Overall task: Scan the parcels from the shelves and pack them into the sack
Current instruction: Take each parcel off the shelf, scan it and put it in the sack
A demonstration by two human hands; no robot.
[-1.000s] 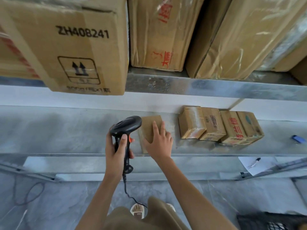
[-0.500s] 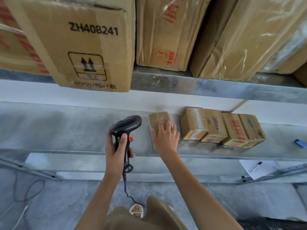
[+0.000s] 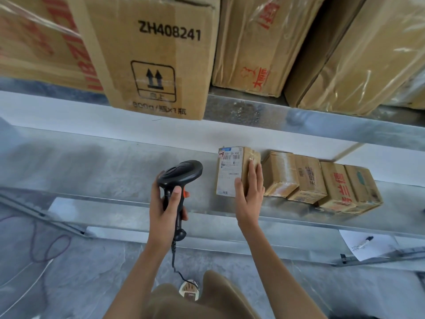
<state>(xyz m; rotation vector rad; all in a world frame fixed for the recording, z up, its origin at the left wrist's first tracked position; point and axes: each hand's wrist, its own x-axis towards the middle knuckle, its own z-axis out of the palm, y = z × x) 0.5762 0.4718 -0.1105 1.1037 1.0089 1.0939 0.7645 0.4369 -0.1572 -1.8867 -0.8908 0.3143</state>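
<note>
On a grey metal shelf (image 3: 92, 166), a small cardboard parcel (image 3: 232, 171) stands with its white shipping label turned toward the camera. To the right of this parcel, a row of four more small parcels (image 3: 322, 183) sits side by side, the nearest just beside it. The person's right hand (image 3: 249, 194) holds the labelled parcel, thumb on the label face and straight fingers laid close together along its right side. To the left of the parcel, and apart from it, the left hand (image 3: 164, 210) grips a black barcode scanner (image 3: 179, 180), fingers curled round the handle and thumb along its front. Above the parcel, large cardboard boxes (image 3: 156, 54) fill an upper shelf.
</note>
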